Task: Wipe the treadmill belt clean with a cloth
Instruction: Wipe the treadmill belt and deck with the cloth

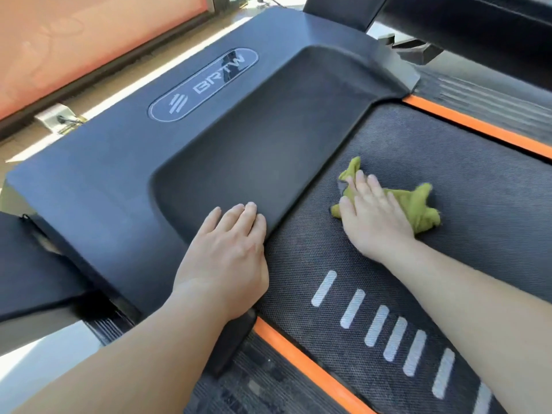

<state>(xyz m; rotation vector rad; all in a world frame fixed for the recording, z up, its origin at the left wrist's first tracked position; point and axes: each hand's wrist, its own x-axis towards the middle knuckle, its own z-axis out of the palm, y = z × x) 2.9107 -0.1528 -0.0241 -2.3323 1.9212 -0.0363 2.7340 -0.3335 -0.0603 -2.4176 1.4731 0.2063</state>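
The person's right hand (373,210) is lying flat on the green cloth (418,207), pressing it down onto the treadmill belt (484,234). Its fingers (361,186) are straight and slightly spread, pinning the cloth rather than gripping it. The cloth is bunching under the palm. One tuft is sticking out just past the fingertips, and a bigger wad is spilling out on the little-finger side, so its long axis is running across the hand, not along it.

The left hand (230,249) is resting on the edge of the motor cover (134,180), just beside the belt. Its fingers (239,213) are straight, close together and holding nothing. It seems to be propping the person up, so the wiping falls to the right hand, the only one touching the cloth.

From the right fingers, the cover's lip is lying just ahead and to the thumb side. The belt's length is running back past the wrist toward the white stripes (385,327), and the far orange strip (478,127) is lying well off on the little-finger side. Most of the visible belt is therefore sitting behind and beside the cloth. I'd judge the next stroke wants to go sideways toward that strip or back along the belt.
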